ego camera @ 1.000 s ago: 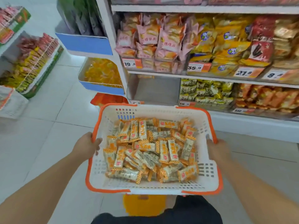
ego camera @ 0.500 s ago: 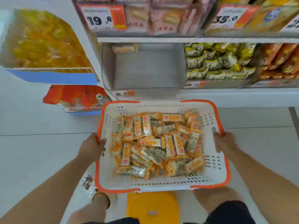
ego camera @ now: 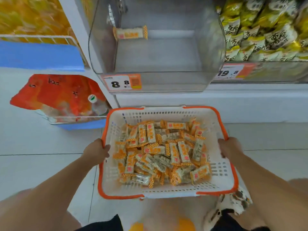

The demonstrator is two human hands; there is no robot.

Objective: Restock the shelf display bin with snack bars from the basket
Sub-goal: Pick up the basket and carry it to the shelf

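Note:
A white basket with an orange rim (ego camera: 215,184) is held low in front of the bottom shelf. It holds a heap of orange-and-white wrapped snack bars (ego camera: 163,152). My left hand (ego camera: 97,150) grips its left rim and my right hand (ego camera: 229,147) grips its right rim. Just above and behind the basket stands a clear plastic display bin (ego camera: 166,64) with an 8.8 price tag (ego camera: 123,82). A single snack bar (ego camera: 130,32) lies at the bin's back left; the bin is otherwise bare.
Yellow-green snack packs (ego camera: 263,30) fill the neighbouring bin on the right. On the left, a blue-fronted side rack holds yellow goods (ego camera: 33,17), and a lower blue tray (ego camera: 80,126) holds orange bags and a bottle. White tiled floor lies around; my knees show below.
The view has dropped and closed in on the bottom shelf. The clear bin now looms larger, directly above the basket. Both hands keep the same grip on the rims.

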